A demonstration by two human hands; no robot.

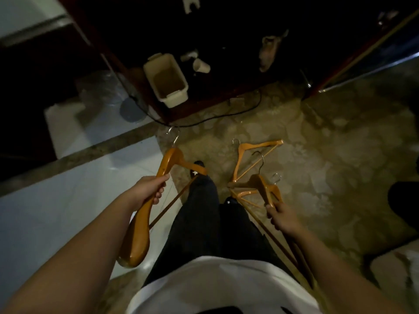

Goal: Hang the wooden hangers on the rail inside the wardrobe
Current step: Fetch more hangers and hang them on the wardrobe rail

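My left hand [151, 188] grips one shoulder of a thick orange wooden hanger [140, 232], whose metal hook [173, 134] points away toward the wardrobe. My right hand [282, 217] holds a bunch of two or three thinner wooden hangers [260, 184] by their shoulders, hooks up. One more wooden hanger [254, 152] lies on the patterned carpet just beyond them. The open wardrobe [204, 105] stands ahead, dark inside; its rail is out of sight.
A beige plastic bin [166, 80] and pale slippers [268, 51] lie on the wardrobe floor. A black cable [226, 114] runs across the carpet before it. White tiled floor [68, 200] lies to the left. My dark trouser legs [204, 211] stand between the hands.
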